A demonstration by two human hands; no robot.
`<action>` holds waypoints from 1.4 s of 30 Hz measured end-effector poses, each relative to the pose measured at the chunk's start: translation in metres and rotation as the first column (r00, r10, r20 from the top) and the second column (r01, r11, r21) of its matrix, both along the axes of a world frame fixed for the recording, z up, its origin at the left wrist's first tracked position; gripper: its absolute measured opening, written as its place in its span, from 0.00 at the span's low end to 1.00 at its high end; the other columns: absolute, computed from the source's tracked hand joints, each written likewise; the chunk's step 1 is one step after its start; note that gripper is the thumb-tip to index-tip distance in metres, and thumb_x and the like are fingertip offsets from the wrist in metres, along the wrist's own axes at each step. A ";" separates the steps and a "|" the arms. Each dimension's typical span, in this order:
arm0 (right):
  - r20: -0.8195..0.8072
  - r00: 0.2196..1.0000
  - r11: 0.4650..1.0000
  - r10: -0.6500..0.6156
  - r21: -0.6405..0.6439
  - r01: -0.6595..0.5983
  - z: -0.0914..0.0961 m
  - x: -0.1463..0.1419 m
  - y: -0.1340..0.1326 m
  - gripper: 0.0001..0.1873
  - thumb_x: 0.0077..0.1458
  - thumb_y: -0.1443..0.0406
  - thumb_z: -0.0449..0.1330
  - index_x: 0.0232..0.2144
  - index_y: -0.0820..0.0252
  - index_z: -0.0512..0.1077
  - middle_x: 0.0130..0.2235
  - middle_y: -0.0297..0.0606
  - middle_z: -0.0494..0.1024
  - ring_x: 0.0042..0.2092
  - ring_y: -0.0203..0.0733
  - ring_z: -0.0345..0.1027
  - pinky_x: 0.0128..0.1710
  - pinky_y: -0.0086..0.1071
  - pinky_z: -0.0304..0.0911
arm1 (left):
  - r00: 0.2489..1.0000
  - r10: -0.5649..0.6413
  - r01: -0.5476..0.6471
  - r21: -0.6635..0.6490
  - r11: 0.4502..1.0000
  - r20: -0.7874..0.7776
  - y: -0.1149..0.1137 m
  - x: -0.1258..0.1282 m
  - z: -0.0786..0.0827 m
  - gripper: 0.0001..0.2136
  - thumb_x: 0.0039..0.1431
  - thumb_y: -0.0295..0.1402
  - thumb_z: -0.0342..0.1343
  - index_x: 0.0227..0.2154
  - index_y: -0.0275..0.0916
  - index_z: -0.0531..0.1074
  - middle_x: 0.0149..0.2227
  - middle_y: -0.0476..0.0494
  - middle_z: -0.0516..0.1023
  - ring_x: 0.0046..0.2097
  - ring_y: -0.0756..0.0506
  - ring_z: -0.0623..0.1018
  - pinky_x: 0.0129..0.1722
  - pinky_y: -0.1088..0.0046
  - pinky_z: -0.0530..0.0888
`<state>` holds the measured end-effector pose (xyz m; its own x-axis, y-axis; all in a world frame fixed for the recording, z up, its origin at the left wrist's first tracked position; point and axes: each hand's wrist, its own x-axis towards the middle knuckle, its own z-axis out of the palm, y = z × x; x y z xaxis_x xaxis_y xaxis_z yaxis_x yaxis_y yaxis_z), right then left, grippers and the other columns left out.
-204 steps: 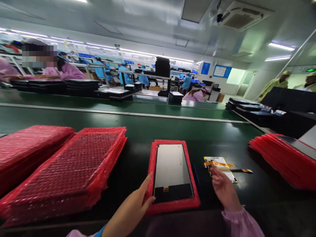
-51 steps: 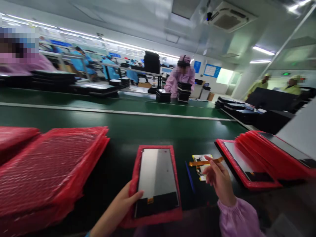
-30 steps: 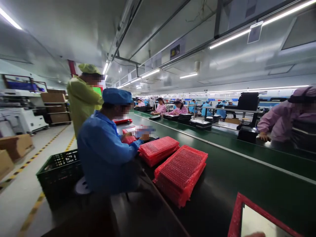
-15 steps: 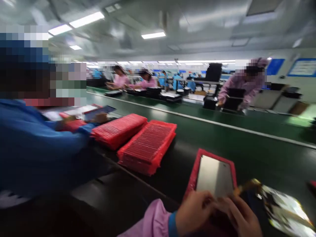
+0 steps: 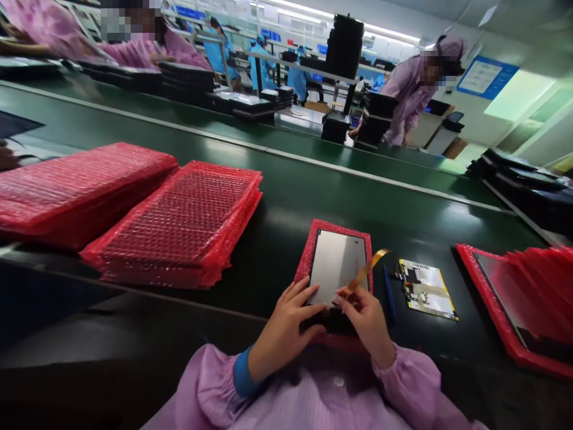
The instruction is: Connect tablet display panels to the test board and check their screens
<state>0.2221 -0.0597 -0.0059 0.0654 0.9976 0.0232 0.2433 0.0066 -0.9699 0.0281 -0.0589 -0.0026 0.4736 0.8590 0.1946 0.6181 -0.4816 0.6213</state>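
A flat display panel (image 5: 338,260) with a silvery back lies on a red bubble-wrap sleeve (image 5: 305,263) in front of me. My left hand (image 5: 290,322) rests with spread fingers on the panel's lower left part. Over its lower right part, my right hand (image 5: 364,316) pinches an orange flex cable (image 5: 367,270) between thumb and fingers. The cable's free end sticks up to the right, past the panel's edge. Right of the panel lie a dark blue pen-like tool (image 5: 390,295) and a flat battery pack (image 5: 430,289) with yellow edges.
Bubble-wrap stacks (image 5: 179,221) stand to the left. More red sleeves (image 5: 544,292) with a panel lie at the right. Beyond the green conveyor belt (image 5: 286,194), co-workers handle black stacks (image 5: 378,116). Another person's hand (image 5: 6,158) shows at the left edge.
My view has turned right and down, so the neighbouring person in blue has mostly left the frame. My hands, close together before, are now apart, with the left one spread on the panel.
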 end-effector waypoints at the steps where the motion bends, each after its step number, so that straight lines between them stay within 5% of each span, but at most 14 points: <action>1: 0.029 0.999 1.000 0.018 0.007 -0.018 0.000 -0.002 0.001 0.13 0.51 0.56 0.63 0.33 0.59 0.76 0.30 0.37 0.79 0.29 0.41 0.70 0.31 0.32 0.65 | 1.000 -0.012 0.012 -0.009 1.000 0.004 -0.001 -0.002 -0.002 0.17 0.51 0.28 0.64 0.45 0.50 0.77 0.59 0.43 0.69 0.65 0.34 0.60 0.61 0.42 0.59; 21: 0.211 0.959 0.981 0.189 -0.003 -0.193 0.001 -0.007 0.004 0.08 0.53 0.62 0.60 0.32 0.60 0.77 0.30 0.37 0.78 0.30 0.42 0.68 0.32 0.33 0.62 | 0.998 -0.032 0.041 -0.157 0.987 0.058 0.000 -0.003 0.004 0.07 0.52 0.27 0.62 0.33 0.41 0.71 0.60 0.41 0.69 0.65 0.39 0.61 0.64 0.48 0.54; 28: 0.091 0.961 0.965 0.260 -0.058 -0.255 0.001 -0.004 0.003 0.09 0.53 0.61 0.60 0.34 0.59 0.76 0.32 0.39 0.78 0.31 0.42 0.70 0.32 0.34 0.64 | 0.997 -0.026 0.035 -0.129 0.991 0.068 -0.001 -0.004 0.002 0.09 0.50 0.27 0.63 0.35 0.41 0.71 0.59 0.40 0.70 0.64 0.38 0.62 0.64 0.45 0.55; 36: 0.140 0.979 0.989 0.148 -0.019 -0.146 0.000 -0.004 0.005 0.09 0.54 0.60 0.60 0.33 0.58 0.76 0.33 0.38 0.79 0.31 0.42 0.69 0.32 0.34 0.64 | 0.996 -0.093 0.091 -0.083 0.992 -0.013 0.000 -0.006 0.002 0.17 0.54 0.27 0.60 0.47 0.47 0.72 0.62 0.43 0.65 0.65 0.37 0.59 0.63 0.44 0.55; 42: 0.139 0.982 0.992 0.128 -0.014 -0.127 0.001 -0.005 0.004 0.10 0.54 0.59 0.59 0.33 0.59 0.75 0.33 0.39 0.79 0.29 0.41 0.68 0.31 0.34 0.62 | 0.997 -0.077 0.074 -0.159 0.984 -0.011 0.001 -0.003 0.004 0.15 0.53 0.25 0.61 0.43 0.46 0.73 0.63 0.44 0.64 0.66 0.38 0.57 0.64 0.45 0.53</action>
<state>0.2172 -0.0557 -0.0048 -0.0654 0.9977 0.0176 0.3732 0.0408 -0.9268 0.0251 -0.0575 0.0012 0.5401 0.8401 0.0502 0.5951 -0.4234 0.6831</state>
